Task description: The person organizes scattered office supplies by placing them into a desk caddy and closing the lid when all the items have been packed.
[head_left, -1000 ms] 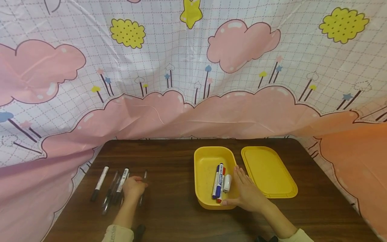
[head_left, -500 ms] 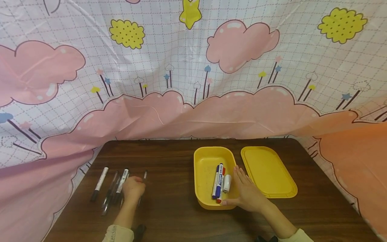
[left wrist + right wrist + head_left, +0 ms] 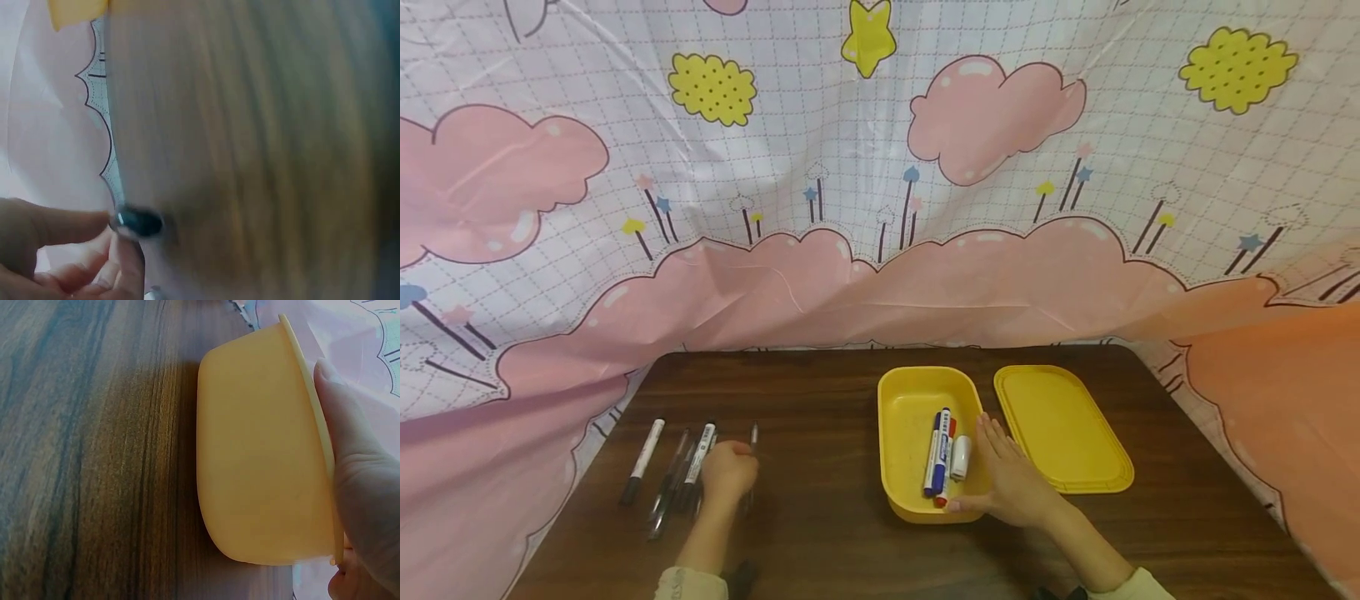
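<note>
1. At far left, a white marker with a black cap (image 3: pixel 643 461) lies on the table (image 3: pixel 820 467); clear-barrelled pens (image 3: pixel 667 479) and another black-capped marker (image 3: pixel 699 454) lie nearer the left hand.
2. The left hand (image 3: pixel 727 472) pinches a dark pen (image 3: pixel 139 222) between thumb and fingers, one end jutting past the fingertips.
3. The yellow box (image 3: pixel 901 442) holds two blue markers (image 3: pixel 940 467), a red marker (image 3: pixel 952 428) and a white object (image 3: pixel 960 458).
4. The right hand (image 3: pixel 1011 479), fingers straight, rests against the box's right rim.
5. Beside it lies a flat yellow lid (image 3: pixel 1063 429).
</note>
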### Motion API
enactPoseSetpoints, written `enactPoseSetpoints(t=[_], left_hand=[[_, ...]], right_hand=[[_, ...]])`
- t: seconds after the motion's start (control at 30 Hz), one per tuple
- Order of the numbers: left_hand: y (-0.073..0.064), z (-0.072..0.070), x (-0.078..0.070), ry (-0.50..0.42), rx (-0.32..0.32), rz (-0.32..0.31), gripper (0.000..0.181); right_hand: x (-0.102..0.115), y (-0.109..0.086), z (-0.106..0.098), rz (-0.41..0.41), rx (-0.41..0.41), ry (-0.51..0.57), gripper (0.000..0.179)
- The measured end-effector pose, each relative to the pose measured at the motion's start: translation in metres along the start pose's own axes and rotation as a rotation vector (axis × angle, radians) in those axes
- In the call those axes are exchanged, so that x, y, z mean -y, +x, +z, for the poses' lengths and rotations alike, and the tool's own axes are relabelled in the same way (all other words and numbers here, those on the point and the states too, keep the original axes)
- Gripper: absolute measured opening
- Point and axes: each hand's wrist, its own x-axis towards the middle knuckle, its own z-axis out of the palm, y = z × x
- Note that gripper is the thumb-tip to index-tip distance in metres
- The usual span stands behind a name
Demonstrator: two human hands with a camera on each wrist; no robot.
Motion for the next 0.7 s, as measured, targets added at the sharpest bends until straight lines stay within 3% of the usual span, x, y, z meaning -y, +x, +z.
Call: enactPoseSetpoints(t=[0.17, 0.3, 0.5, 0.7], left_hand=[[0.000, -0.007, -0.010, -0.048, -0.028, 0.038, 0.026], [-0.003, -0.015, -0.026, -0.116, -0.001, 0.025, 0.024], [-0.008, -0.033, -0.063, -0.256, 0.079, -0.019, 0.027], [-0.012, -0.047, -0.101, -0.394, 0.109, 0.022, 0.027]], right_hand=[[0.000, 0.001, 0.001, 0.004, 0.004, -0.003, 0.130], [0.000, 0.000, 0.001, 0.004, 0.001, -0.004, 0.130], [0.000, 0.000, 0.002, 0.000, 0.005, -0.005, 0.130], [0.001, 0.001, 0.001, -0.007, 0.001, -0.008, 0.129]])
